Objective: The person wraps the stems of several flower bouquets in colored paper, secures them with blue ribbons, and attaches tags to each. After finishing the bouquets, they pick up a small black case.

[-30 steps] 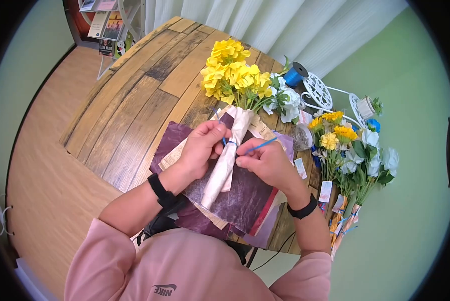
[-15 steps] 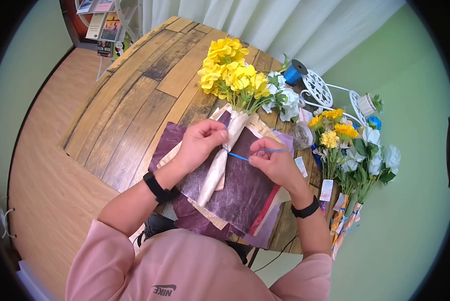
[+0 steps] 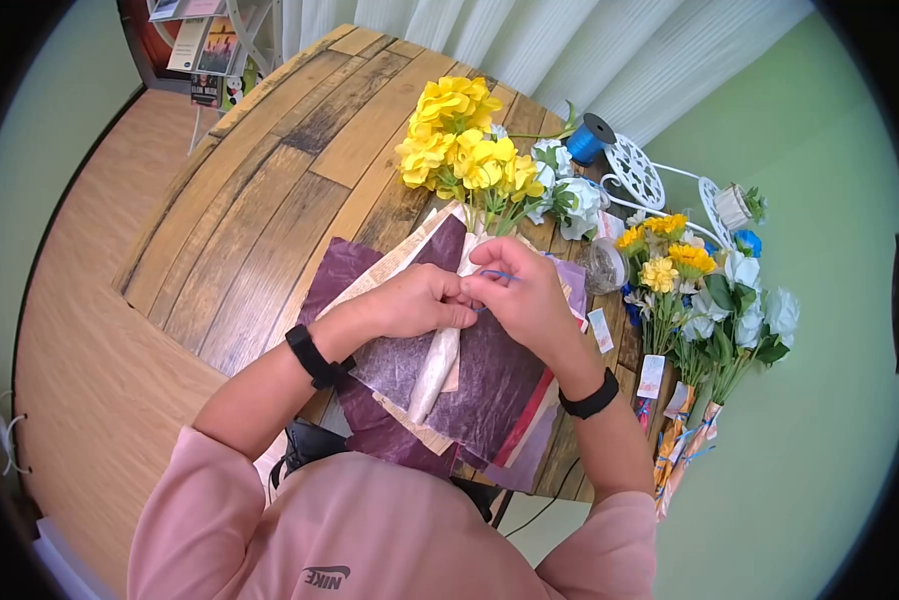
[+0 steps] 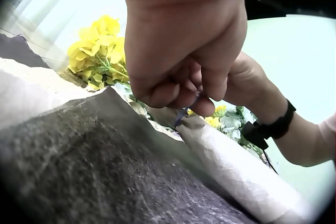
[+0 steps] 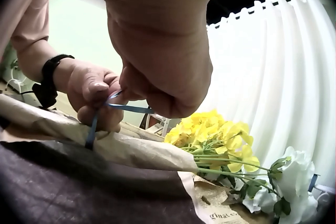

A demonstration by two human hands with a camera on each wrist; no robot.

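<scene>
A bunch of yellow flowers (image 3: 459, 135) lies with its stems rolled in cream paper (image 3: 432, 380), above dark purple wrapping sheets (image 3: 504, 385). A thin blue ribbon (image 5: 93, 132) circles the narrowed paper roll and rises to both hands, where its strands cross. My left hand (image 3: 419, 300) pinches it between thumb and fingers, just over the roll. Close against those fingertips, my right hand (image 3: 524, 300) grips another stretch of ribbon, its fingers curled. Both hands hide the tied part of the roll in the head view.
A blue ribbon spool (image 3: 589, 140) stands at the back right, near white flowers (image 3: 577, 205). Finished-looking bouquets with orange-yellow blooms (image 3: 689, 262) and white blooms lie along the right edge. A white metal stand (image 3: 634, 175) and a clear round container (image 3: 604, 268) are beside them.
The right hand first drew its ribbon end out to the right, then came back in to the left hand. Both hands now meet over the paper roll.
</scene>
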